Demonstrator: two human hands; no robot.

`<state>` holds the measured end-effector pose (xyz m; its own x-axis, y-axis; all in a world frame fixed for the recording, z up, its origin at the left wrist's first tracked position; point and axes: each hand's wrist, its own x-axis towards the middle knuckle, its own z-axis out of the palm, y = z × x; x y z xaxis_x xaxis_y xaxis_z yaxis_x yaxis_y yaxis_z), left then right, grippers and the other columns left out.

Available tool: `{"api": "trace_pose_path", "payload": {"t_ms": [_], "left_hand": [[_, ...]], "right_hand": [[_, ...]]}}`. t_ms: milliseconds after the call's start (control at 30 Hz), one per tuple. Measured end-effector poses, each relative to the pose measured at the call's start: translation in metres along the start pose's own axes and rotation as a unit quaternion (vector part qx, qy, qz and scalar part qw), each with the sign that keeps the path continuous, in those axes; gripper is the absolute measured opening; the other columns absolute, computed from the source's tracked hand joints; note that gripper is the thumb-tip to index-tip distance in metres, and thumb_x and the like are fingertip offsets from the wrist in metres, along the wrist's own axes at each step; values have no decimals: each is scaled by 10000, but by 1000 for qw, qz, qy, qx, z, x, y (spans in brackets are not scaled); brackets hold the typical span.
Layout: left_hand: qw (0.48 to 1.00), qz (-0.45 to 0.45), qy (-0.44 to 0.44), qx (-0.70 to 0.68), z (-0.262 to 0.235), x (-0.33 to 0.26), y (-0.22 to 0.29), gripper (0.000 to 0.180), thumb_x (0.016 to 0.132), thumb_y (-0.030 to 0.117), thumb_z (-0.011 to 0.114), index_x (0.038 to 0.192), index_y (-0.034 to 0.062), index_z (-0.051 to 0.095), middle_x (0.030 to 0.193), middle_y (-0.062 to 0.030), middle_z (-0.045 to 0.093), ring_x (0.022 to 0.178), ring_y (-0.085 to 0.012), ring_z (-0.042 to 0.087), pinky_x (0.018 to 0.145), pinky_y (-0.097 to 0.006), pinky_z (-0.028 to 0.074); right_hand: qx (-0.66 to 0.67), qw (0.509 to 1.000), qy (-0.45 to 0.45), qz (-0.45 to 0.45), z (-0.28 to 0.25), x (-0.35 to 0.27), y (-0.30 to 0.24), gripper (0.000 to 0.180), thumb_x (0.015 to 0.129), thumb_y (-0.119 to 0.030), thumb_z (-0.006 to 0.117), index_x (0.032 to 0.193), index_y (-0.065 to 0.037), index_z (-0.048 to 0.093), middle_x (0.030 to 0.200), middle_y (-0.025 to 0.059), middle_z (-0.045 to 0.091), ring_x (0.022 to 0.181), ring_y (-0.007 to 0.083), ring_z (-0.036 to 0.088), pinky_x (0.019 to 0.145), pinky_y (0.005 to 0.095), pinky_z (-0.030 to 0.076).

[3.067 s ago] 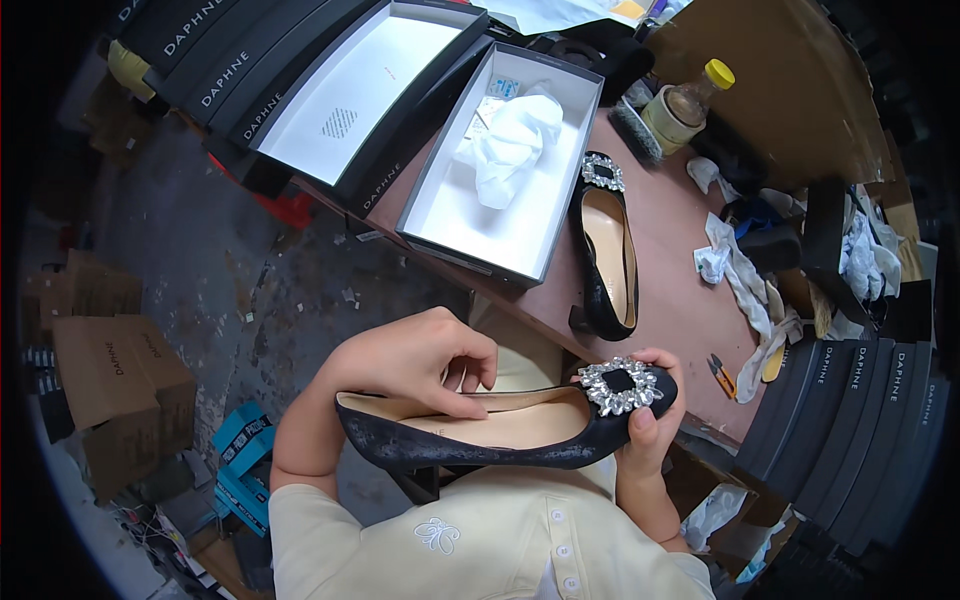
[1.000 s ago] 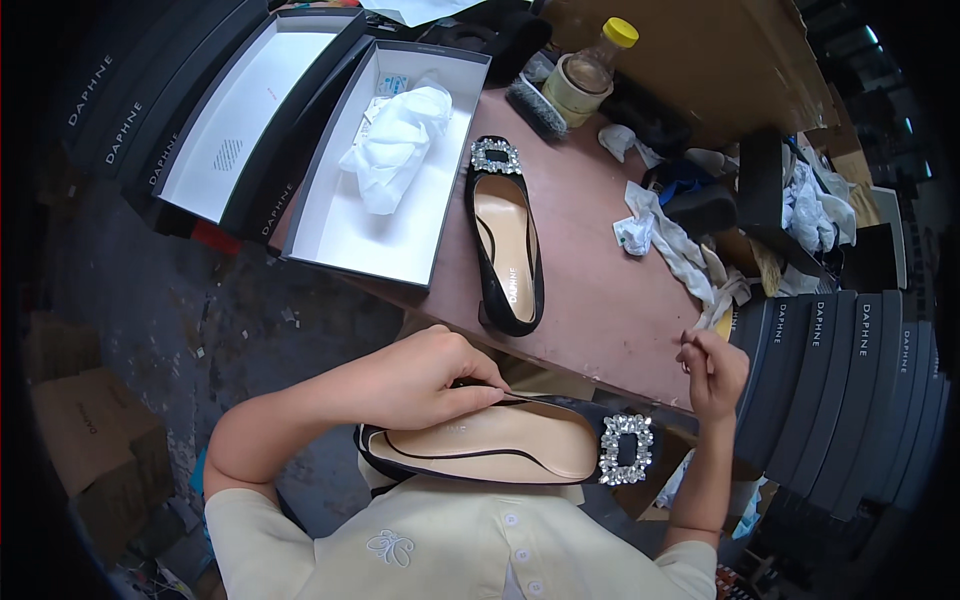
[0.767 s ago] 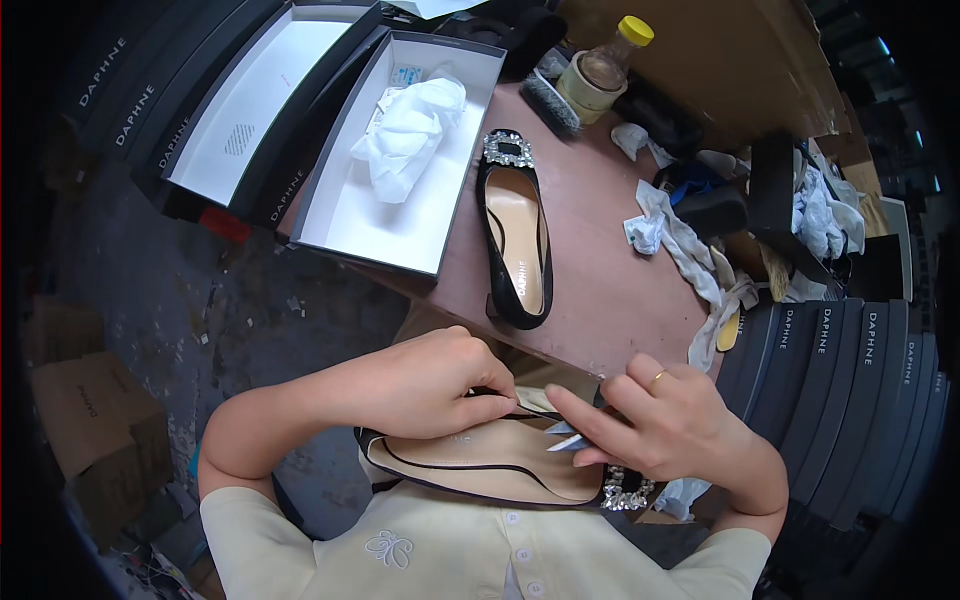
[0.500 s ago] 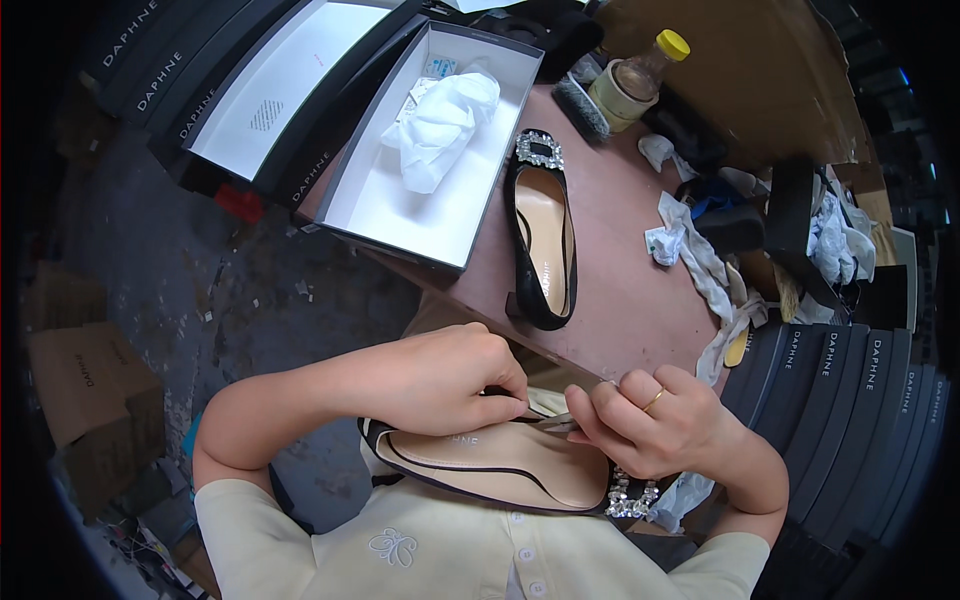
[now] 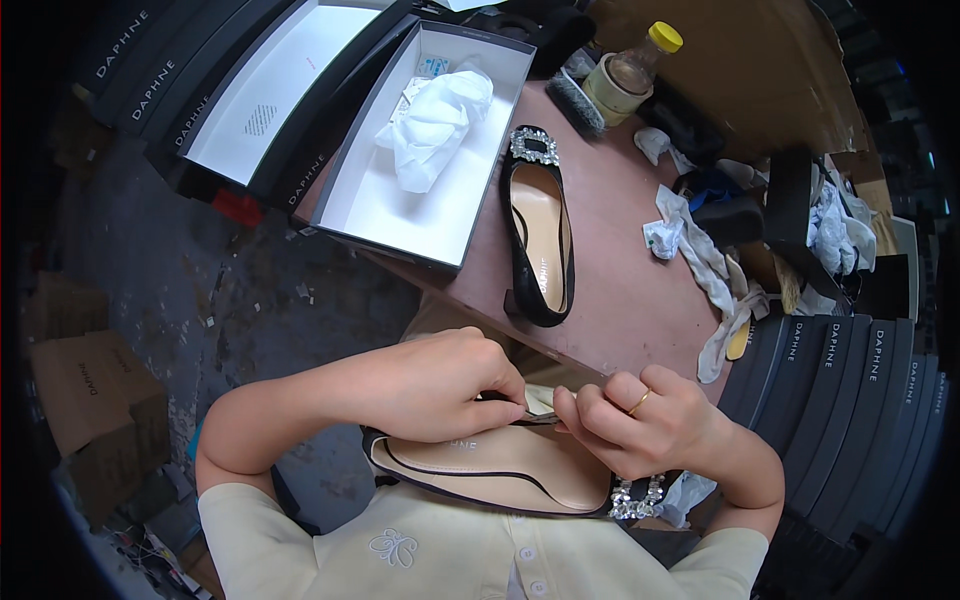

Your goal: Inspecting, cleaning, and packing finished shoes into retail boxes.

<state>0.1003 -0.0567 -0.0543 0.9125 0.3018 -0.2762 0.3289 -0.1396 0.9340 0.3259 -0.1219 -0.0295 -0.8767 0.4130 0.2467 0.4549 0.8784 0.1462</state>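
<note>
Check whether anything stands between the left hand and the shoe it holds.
Nothing visible does: the left hand pinches the shoe directly at its far rim. The other shoe stands apart, on the table beyond.

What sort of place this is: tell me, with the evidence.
Probably a shoe workshop or packing area: a black shoe is being held, an open box containing white tissue sits on the table, and dark boxes are lined up at right.

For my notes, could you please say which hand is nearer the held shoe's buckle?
Right: the right hand is close beside the buckle; the left hand is farther back along the shoe.
</note>
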Motion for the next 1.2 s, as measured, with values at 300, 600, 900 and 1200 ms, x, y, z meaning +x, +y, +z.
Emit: {"api": "trace_pose_path", "payload": {"t_ms": [300,600,900,1200], "left_hand": [[1000,-7,-6,-6,1,0,1,220,850,139,578,949,-39,661,689,-181,628,529,-227,568,534,-314,443],[998,-43,-18,-42,-1,0,0,216,831,141,563,906,-37,659,770,-206,646,712,-327,630,652,-365,482],[978,-71,-34,-191,-3,-9,-42,230,895,153,577,990,-41,657,763,-51,668,641,-48,541,582,-222,445],[972,19,122,-202,-1,-71,-63,329,883,109,534,1188,-13,557,1084,-153,632,938,-203,626,820,-288,467]], "right_hand": [[44,999,28,12,3,0,1,123,639,-121,650,751,-69,651,731,-35,475,646,83,457,451,218,272],[132,980,105,108,-4,-12,19,204,660,-213,721,797,-71,667,682,-18,489,517,89,446,407,218,317],[-19,714,-310,628,26,-170,49,301,770,-242,683,996,-45,671,882,150,606,727,326,612,647,399,484],[119,780,22,613,77,-91,30,651,785,-273,669,1336,-45,409,1392,210,355,1286,393,335,1065,442,267]]}}
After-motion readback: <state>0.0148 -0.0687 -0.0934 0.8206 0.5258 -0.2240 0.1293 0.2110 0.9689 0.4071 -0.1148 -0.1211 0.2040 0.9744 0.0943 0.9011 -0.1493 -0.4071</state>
